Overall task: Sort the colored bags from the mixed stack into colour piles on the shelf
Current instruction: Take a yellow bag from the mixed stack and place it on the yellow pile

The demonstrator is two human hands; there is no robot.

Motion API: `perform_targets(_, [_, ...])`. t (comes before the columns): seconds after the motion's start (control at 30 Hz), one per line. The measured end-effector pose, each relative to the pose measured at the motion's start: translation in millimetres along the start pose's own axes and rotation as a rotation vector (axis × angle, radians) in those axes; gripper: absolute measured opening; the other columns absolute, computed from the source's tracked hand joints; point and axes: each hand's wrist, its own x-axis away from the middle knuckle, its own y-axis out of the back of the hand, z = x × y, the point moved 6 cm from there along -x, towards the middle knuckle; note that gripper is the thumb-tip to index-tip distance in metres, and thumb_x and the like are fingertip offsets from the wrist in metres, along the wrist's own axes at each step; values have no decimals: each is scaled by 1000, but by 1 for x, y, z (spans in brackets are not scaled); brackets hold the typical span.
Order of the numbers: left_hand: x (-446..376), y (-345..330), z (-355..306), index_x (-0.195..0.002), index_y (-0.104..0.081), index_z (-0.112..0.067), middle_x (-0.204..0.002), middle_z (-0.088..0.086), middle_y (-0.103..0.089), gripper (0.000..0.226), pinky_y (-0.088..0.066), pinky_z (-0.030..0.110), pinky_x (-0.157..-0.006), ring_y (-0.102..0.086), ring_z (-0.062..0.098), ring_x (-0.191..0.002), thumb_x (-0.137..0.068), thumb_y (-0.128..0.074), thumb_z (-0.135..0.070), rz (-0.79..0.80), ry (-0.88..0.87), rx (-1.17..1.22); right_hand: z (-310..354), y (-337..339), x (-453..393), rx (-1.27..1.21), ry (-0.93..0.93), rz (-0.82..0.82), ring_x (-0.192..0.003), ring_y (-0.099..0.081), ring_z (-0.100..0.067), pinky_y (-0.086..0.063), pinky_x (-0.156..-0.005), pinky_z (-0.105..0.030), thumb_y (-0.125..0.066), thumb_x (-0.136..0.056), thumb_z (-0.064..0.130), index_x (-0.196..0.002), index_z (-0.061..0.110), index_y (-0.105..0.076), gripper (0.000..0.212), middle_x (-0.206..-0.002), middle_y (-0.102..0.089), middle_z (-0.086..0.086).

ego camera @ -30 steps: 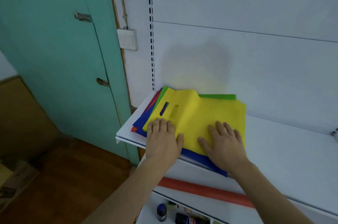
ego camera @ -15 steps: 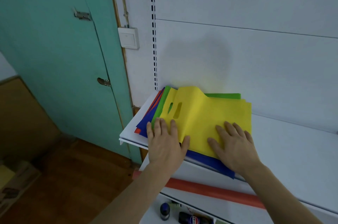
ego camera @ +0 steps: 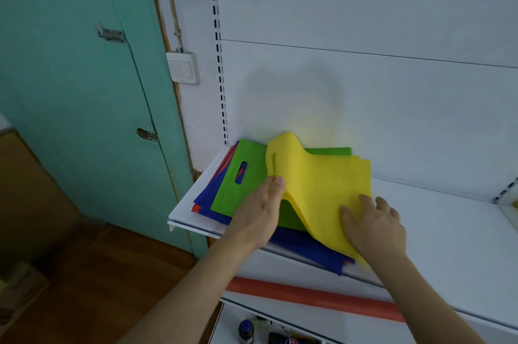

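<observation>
A mixed stack of flat bags lies at the left end of the white shelf point(ego camera: 448, 226). On top are yellow bags point(ego camera: 325, 192), their left edge curled upward. Under them a green bag point(ego camera: 238, 183) with a slot handle is uncovered, and blue bags point(ego camera: 305, 248) and a red-orange bag point(ego camera: 196, 207) stick out below. My left hand point(ego camera: 258, 211) has its fingers tucked under the lifted yellow edge, thumb on top. My right hand point(ego camera: 372, 226) lies flat, fingers spread, pressing on the yellow bags' near right corner.
A teal door point(ego camera: 84, 91) stands left of the shelf, with a wall switch point(ego camera: 183, 67) beside it. A red-orange tube point(ego camera: 314, 296) runs along the shelf below, above small bottles point(ego camera: 246, 329). The shelf's right part is bare white surface.
The yellow bags' left side has been peeled up and pushed right, uncovering the green bag. My left hand went from flat on top to under the yellow edge; my right hand slid right.
</observation>
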Motion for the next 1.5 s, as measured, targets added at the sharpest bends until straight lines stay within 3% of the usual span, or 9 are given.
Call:
perform_targets(0.1, [-7, 0, -6, -162, -30, -35, -162, -17, -38, 65, -25, 11, -104, -34, -11, -137, -106, -26, -68, 33, -18, 70, -15, 2, -10, -154, -80, 96, -130, -50, -40, -47, -105, -51, -56, -97, 62, -154, 17, -43, 74, -142, -59, -13])
perform_targets(0.27, [-20, 2, -1, -162, -26, -37, -158, -9, -42, 81, -42, 48, -116, -48, 16, -138, -94, -68, -46, 5, 55, 12, -31, 10, -21, -540, -188, 60, -110, -64, -33, -53, -86, -43, -70, -93, 29, -154, 16, -46, 68, -117, -67, -6])
perform_targets(0.43, [-31, 3, 8, -153, -48, -30, -156, -5, -47, 55, -37, 31, -102, -47, 14, -138, -101, -56, -44, -38, 72, -130, -52, 31, -27, -443, -115, -87, -80, -60, -39, -53, -70, -45, -59, -95, 17, -94, 12, -68, 10, -83, -67, -13])
perform_targets(0.67, [-43, -2, 14, -150, -45, -18, -134, 4, -62, 64, -50, 33, -84, -63, 24, -113, -97, -63, -49, -159, 84, -369, -69, 74, -12, -634, 49, -422, -82, -58, -26, -45, -76, -37, -55, -106, 21, -110, 26, -69, 16, -86, -67, 3])
perform_targets(0.77, [-52, 3, 13, -137, -48, -25, -105, -15, -61, 46, -42, 26, -65, -64, 12, -91, -98, -66, -43, -231, 115, -117, -75, 88, -4, -750, 84, -486, -72, -57, -8, -39, -64, -32, -55, -107, 27, -98, 32, -66, 14, -74, -62, 12])
perform_targets(0.87, [-59, 12, 4, -121, -59, -37, -103, -12, -69, 25, -51, 33, -72, -70, 17, -98, -100, -68, -25, -341, 109, 344, -81, 98, 1, -839, 78, -520, -65, -55, -8, -36, -58, -31, -58, -107, 32, -98, 31, -65, 12, -72, -61, 13])
perform_targets(1.03, [-55, 36, -31, -104, -64, -39, -104, -17, -73, 28, -46, 28, -72, -65, 4, -91, -102, -53, -13, -516, -146, 293, -78, 105, 5, -909, 95, -543, -64, -54, -10, -37, -56, -32, -62, -104, 39, -100, 37, -60, 5, -75, -60, 12])
perform_targets(1.27, [-47, 18, -5, -102, -64, -30, -99, -23, -69, 25, -42, 23, -66, -58, 12, -76, -111, -43, -21, -390, -94, 255, -54, 62, 12, -854, 85, -307, -68, -52, -24, -35, -58, -37, -52, -107, 24, -91, 27, -46, 17, -74, -52, 1])
perform_targets(1.5, [-47, 20, -40, -114, -61, -26, -90, -9, -66, 22, -38, 18, -43, -45, 4, -48, -112, -40, -19, -411, -265, 183, -82, 104, 40, -818, -18, -601, -80, -60, 0, -42, -57, -34, -56, -104, 27, -130, 42, -51, 30, -93, -64, 14])
